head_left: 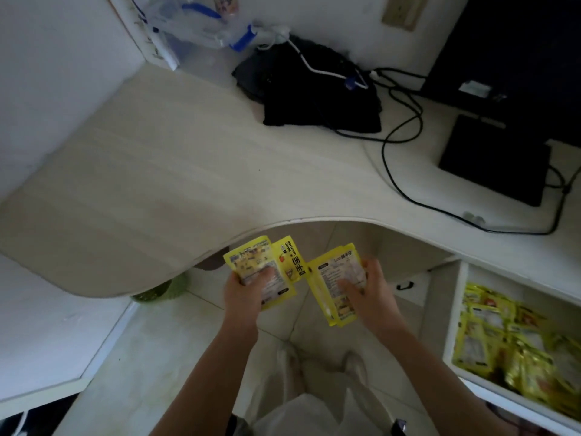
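Forearms enter from the bottom edge, hands apart, both held below the desk's front edge and over the floor tiles. Left hand (246, 292) grips a fan of yellow packets (267, 262), thumb across the white printed face. One sachet is offset to the right and shows "HAND WARMER" lettering. Right hand (374, 291) grips a second stack (330, 289), fingers curled round its right edge, thumb on the top face. The stacks' inner corners are very close; can't tell if they touch.

Below the hands: white shoes (292, 357) and pale trouser legs on the tiles.

Right of the right hand, well apart from it: an open drawer (452, 325) holding a loose pile of similar yellow sachets (518, 341).

Desk (157, 184) has a curved front edge that runs just beyond the tops of both stacks. A green basket (160, 291) sits under it, left of the left hand, its top hidden by the desk edge.

On the desk, at the back:
- black fabric bundle (314, 96) with a white cord over it
- black cables (402, 127) looping from it to the right
- black box (493, 158), with a dark screen (518, 42) behind it
- clear plastic bags (204, 26) with blue parts, in the back-left corner

Wall socket (402, 11) is above the cables.
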A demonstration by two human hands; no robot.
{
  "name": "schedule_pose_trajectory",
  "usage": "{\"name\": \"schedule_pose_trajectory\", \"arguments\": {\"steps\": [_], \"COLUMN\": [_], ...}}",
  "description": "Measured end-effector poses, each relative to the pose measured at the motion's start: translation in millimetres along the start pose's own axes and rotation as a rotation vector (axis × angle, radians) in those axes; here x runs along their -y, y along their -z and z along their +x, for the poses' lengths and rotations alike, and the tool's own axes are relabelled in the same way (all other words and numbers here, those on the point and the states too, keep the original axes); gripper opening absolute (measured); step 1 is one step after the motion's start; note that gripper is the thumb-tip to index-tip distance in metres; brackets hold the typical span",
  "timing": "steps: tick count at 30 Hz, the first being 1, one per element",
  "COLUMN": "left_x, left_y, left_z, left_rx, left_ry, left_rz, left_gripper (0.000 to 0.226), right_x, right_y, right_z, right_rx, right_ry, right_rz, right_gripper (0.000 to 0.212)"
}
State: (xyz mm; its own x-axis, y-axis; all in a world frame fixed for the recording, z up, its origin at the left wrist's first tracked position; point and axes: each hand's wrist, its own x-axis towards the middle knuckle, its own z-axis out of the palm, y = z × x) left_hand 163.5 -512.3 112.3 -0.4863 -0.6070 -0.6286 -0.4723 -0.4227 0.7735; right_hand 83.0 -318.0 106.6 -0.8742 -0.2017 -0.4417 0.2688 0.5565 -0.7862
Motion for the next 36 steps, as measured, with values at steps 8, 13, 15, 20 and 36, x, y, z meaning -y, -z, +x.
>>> {"name": "schedule_pose_trajectory", "arguments": {"steps": [8, 13, 15, 20, 36], "left_x": [39.4, 82.2, 104.1, 151.8, 212.3], "left_y": [-73.1, -141.3, -170.2, -241.4, -362.1], "left_z": [-48.1, -100.0, -123.8, -173.0, -220.6], "left_rx": [0.096, 0.133, 0.151, 0.187, 0.3], "left_ry": [0.004, 0.039, 0.068, 0.127, 0.262], "left_rz": [0.116, 0.129, 0.14, 0.199, 0.42], "left_gripper": [0.031, 0.028, 0.034, 0.031, 0.029], "right_x": [-73.0, -127.4, -150.1, -200.1, -306.5], "right_y": [84.0, 158.3, 190.5, 271.9, 374.0], "right_z": [-32.7, -49.1, -55.7, -75.8, -114.9], "right_rx": [-0.074, -0.094, -0.1, -0.145, -0.379], "right_ry": [-0.031, -0.049, -0.053, -0.099, -0.297], "right_rz": [0.058, 0.039, 0.037, 0.039, 0.235], "right_gripper": [0.031, 0.03, 0.031, 0.034, 0.034]}}
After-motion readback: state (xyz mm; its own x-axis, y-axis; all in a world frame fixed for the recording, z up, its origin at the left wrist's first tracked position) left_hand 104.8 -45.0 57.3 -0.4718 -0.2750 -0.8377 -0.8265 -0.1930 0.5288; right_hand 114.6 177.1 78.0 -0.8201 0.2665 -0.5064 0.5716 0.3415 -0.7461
